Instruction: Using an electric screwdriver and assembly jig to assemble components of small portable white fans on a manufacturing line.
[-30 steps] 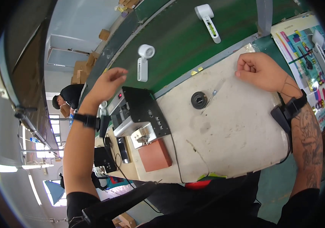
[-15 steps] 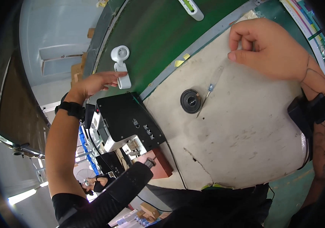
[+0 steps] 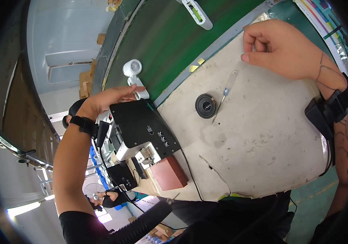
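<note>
My left hand (image 3: 113, 98) reaches over the green conveyor belt, fingers stretched out across the handle of a white handheld fan (image 3: 133, 69). I cannot tell whether they touch it. Above the far right of the pale worktable is my right hand (image 3: 273, 49), its fingers loosely curled toward the thumb with nothing seen in them. Near that hand lies a screwdriver (image 3: 227, 87) with a clear handle. Its shaft runs close beside a round black disc-shaped part (image 3: 205, 105) with a dark hollow centre.
A black box-shaped machine (image 3: 141, 122) and a reddish block (image 3: 169, 173) stand at the table's left. Another white device (image 3: 200, 17) lies on the belt. A dark tool with a thin metal tip (image 3: 155, 213) juts up below. People are in the background at left.
Both white devices on the belt have shifted nearer to me. My left hand has moved the same way and a little right, still over the fan's handle. My right hand has hardly moved.
</note>
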